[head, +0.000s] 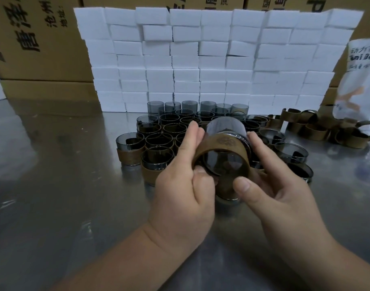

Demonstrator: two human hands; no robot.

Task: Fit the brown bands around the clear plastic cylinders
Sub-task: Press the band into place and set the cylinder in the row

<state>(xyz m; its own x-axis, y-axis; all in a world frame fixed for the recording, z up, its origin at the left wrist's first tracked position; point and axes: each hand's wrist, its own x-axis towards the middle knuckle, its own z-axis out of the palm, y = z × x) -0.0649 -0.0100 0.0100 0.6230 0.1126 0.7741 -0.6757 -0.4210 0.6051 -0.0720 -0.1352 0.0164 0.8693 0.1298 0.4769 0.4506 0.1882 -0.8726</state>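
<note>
Several banded cylinders (129, 151) are standing on the bench (54, 185), many bare cylinders (189, 106) and loose bands (318, 131) are waiting, while left grip (184, 181) and right grip (280, 198) are clasping one raised cylinder (224, 126), its brown band (222, 144) apparently partly seated.

Packing workshop: steel worktable (54, 185), stacked white boxes (201, 59), printed shipping cartons (33, 38) behind.

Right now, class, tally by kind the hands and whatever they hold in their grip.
Hands: 2, the left hand and the right hand
Clear plastic cylinder: 1
Brown band: 1
Total: 4
</note>
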